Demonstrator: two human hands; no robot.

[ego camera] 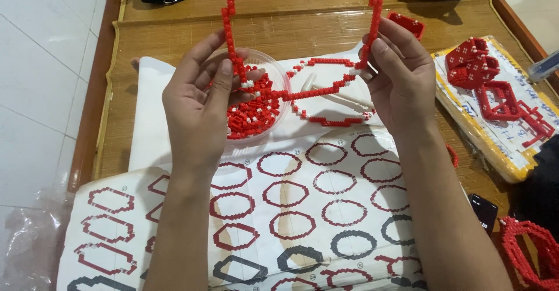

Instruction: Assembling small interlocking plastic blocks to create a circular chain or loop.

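Observation:
Both of my hands hold up a large thin ring of red and white small building bricks (303,92). My left hand (201,102) pinches the ring's left side above a clear round plastic bowl (283,84) filled with loose red and white bricks. My right hand (399,75) grips the ring's right side. The ring's top runs out of view. Under it, on white paper, lies a smaller red and white brick ring (332,119) next to a white tool (340,96).
A printed sheet with several red and black ring outlines (303,209) covers the near part of the bamboo mat (174,35). Built red brick pieces (489,78) lie on a yellow-edged booklet at right. A red brick ring (530,253) and a dark phone (483,209) are at lower right.

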